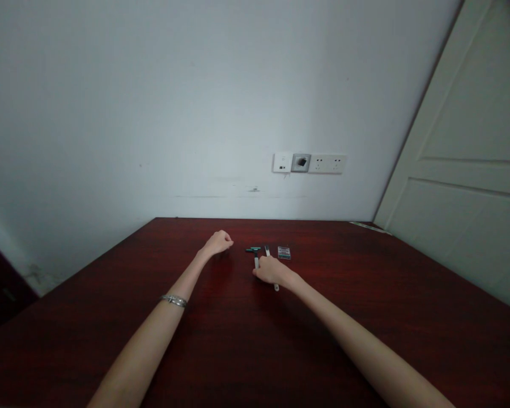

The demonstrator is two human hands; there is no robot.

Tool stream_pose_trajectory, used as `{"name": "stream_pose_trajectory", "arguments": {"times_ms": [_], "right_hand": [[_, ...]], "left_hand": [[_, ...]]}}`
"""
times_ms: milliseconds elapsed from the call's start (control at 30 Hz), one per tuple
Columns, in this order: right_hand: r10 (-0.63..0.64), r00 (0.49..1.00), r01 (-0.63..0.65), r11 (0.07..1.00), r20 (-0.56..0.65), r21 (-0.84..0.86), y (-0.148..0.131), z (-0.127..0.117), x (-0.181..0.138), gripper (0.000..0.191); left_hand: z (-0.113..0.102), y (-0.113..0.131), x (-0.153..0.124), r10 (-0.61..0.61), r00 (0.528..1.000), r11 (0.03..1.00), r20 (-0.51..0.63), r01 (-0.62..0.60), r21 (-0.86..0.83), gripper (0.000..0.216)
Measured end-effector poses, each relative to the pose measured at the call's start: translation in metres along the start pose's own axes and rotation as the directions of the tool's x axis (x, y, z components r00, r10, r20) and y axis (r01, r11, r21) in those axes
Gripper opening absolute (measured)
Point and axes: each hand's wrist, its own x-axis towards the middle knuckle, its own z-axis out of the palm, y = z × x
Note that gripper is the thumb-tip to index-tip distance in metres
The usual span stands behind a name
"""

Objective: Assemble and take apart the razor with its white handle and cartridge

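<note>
Right hand [272, 271] sits knuckles-up on the dark red worktop [365, 306], grip closed over a thin white stick [267, 251]. One end pokes out ahead of the fingers, the other shows behind the heel of the hand, so the hold looks like mid-shaft, probably for control rather than force. Too small to tell what kind of tool it is.

Green-headed tool [253, 249] lies just left of the stick, T-shaped, pale handle running back to the right fingertips, touching or nearly so; can't tell which. Small box [284, 253] lies just right of the stick, apart from the hand. All three bunched at mid-worktop, within easy reach of one hand.

Left hand [217, 242] is off to the side, near the green head but clear of it. Grip curled shut, nothing visible in it. It reads as parked, resting on the wood. Bracelet [173, 300] on that wrist.

Background: wall sockets [310, 163] above the far edge, door [471, 170] at right.
</note>
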Motion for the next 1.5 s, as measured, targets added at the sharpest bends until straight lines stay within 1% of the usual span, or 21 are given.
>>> {"name": "stream_pose_trajectory", "arguments": {"times_ms": [100,400,500,667,767,833,900,1000,1100,1200,1300,1500], "right_hand": [[-0.005,1.0,0.005,1.0,0.009,0.004,0.002,0.001,0.0,0.032],[0.021,1.0,-0.021,1.0,-0.011,0.005,0.009,0.005,0.002,0.037],[0.007,1.0,-0.007,1.0,-0.007,-0.006,0.008,0.006,0.003,0.038],[-0.007,1.0,0.007,1.0,-0.024,-0.005,0.01,0.007,0.003,0.04],[-0.02,0.998,0.021,1.0,-0.065,0.021,0.013,-0.001,0.005,0.04],[-0.009,0.993,0.013,0.999,-0.115,0.04,0.017,-0.011,0.006,0.039],[0.014,0.986,-0.002,0.998,-0.168,0.07,0.022,-0.025,0.007,0.038],[0.038,0.972,-0.002,0.988,-0.233,0.154,0.034,-0.045,0.007,0.04],[0.021,0.966,0.046,0.966,-0.258,0.253,0.051,-0.058,0.009,0.041],[0.011,0.968,0.081,0.933,-0.251,0.35,0.068,-0.06,0.012,0.04],[0.022,0.968,0.09,0.899,-0.248,0.429,0.081,-0.058,0.016,0.039],[0.031,0.968,0.094,0.875,-0.249,0.474,0.092,-0.057,0.019,0.037]], "left_hand": [[0.0,-0.003,0.001,-0.005,1.0,1.0,0.005,0.005,0.007,0.02],[-0.001,-0.001,0.0,-0.01,1.0,1.0,0.029,0.01,-0.014,0.02],[-0.001,-0.001,-0.001,-0.007,0.999,1.0,0.034,0.008,-0.019,0.02],[0.003,-0.001,-0.001,0.009,1.0,1.0,0.013,-0.009,-0.017,0.019],[0.009,0.0,-0.002,0.074,0.997,0.997,-0.022,-0.074,-0.022,0.021],[0.015,0.002,-0.003,0.128,0.991,0.992,-0.041,-0.128,-0.012,0.022],[0.022,0.004,-0.004,0.157,0.986,0.988,-0.051,-0.157,0.004,0.024],[0.032,0.007,-0.002,0.191,0.981,0.982,-0.033,-0.19,0.017,0.029],[0.039,0.009,0.004,0.269,0.963,0.963,-0.001,-0.269,0.035,0.034],[0.041,0.011,0.011,0.333,0.942,0.942,0.045,-0.334,0.031,0.033],[0.042,0.011,0.015,0.364,0.929,0.931,0.074,-0.364,-0.003,0.027],[0.044,0.011,0.013,0.359,0.932,0.932,0.042,-0.356,-0.06,0.017]]}}
